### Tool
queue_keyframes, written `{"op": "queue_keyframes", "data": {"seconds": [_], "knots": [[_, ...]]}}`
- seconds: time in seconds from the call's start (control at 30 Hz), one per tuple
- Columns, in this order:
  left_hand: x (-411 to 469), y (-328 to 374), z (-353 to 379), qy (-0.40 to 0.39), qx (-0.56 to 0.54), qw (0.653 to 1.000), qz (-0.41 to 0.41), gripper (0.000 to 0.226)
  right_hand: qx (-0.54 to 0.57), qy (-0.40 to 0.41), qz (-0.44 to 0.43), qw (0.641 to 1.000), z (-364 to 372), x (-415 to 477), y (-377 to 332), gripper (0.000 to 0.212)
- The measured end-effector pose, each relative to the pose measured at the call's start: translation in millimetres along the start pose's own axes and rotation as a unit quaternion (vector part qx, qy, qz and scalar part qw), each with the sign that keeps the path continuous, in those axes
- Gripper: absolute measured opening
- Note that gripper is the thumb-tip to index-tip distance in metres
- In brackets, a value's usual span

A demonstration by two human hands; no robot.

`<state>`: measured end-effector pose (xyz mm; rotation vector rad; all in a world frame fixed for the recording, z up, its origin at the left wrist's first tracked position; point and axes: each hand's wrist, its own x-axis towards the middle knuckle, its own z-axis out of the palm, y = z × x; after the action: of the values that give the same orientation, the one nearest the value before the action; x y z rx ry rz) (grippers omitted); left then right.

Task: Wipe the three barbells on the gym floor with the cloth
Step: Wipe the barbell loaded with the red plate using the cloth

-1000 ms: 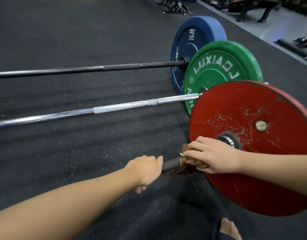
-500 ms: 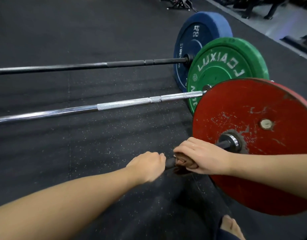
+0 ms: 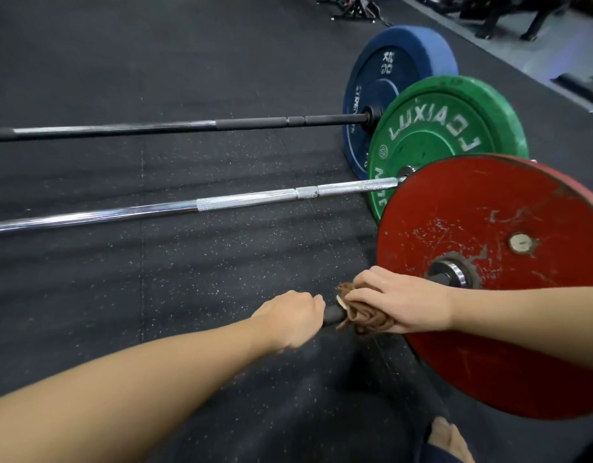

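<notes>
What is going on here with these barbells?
A person is at the nearest bar, the one with the red plate. The right hand holds a brown cloth wrapped round it near the plate; the left hand grips the bar beside. The silver bar with the green plate and the dark bar with the blue plate lie behind, no hand on them.

Your cloth (image 3: 365,317): plain brown.
Near bar (image 3: 333,315): black.
Near plate (image 3: 489,329): red, scuffed with white scratches where you look, grey hub.
Middle plate (image 3: 449,135): green, faded pale lettering.
Far plate (image 3: 388,78): blue, white lettering, thin white ring.
Middle bar (image 3: 248,200): bright silver, cross-hatched bands.
Far bar (image 3: 255,123): black, one silver stretch.
Floor (image 3: 188,279): black, flecked white.
</notes>
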<state>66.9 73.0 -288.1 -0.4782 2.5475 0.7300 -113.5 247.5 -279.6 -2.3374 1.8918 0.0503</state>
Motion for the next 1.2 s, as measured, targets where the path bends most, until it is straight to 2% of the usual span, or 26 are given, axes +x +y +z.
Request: {"op": "queue_keyframes", "data": {"seconds": [0.1,0.17,0.27,0.4,0.5,0.63,0.77,0.9,1.07,1.2], "knots": [[-4,-5,-3,-0.007,-0.063,0.998,-0.006,0.051,0.006,-0.002,0.001,1.000,7,19,-16,0.060],[-10,-12,-3,-0.009,-0.056,0.998,-0.014,0.063,-0.001,-0.007,-0.004,1.000,5,19,-19,0.059],[-25,-29,-1,-0.018,-0.002,0.999,-0.028,0.060,-0.001,-0.031,-0.007,1.000,-9,-4,1,0.059],[-45,-61,-3,-0.008,0.031,0.996,-0.078,0.065,-0.022,-0.024,0.005,0.999,-11,-28,19,0.068],[-47,-65,-3,0.005,0.051,0.996,-0.078,0.051,-0.020,0.003,0.012,1.000,-3,-13,5,0.072],[-47,-60,-5,0.006,0.045,0.997,-0.068,0.037,0.019,0.038,0.021,0.999,10,16,-23,0.054],[-41,-65,-4,-0.011,0.014,0.996,-0.086,0.023,0.033,0.033,0.043,0.998,17,39,-42,0.063],[-38,-68,-4,-0.070,-0.005,0.993,-0.099,0.035,0.047,0.000,0.017,0.999,4,33,-34,0.054],[-37,-70,-2,-0.028,0.033,0.996,-0.072,0.024,0.025,-0.025,0.022,0.999,-13,-9,5,0.055],[-35,-71,1,-0.016,0.034,0.997,-0.072,0.022,-0.006,-0.007,0.009,1.000,-10,5,-7,0.045]]}}
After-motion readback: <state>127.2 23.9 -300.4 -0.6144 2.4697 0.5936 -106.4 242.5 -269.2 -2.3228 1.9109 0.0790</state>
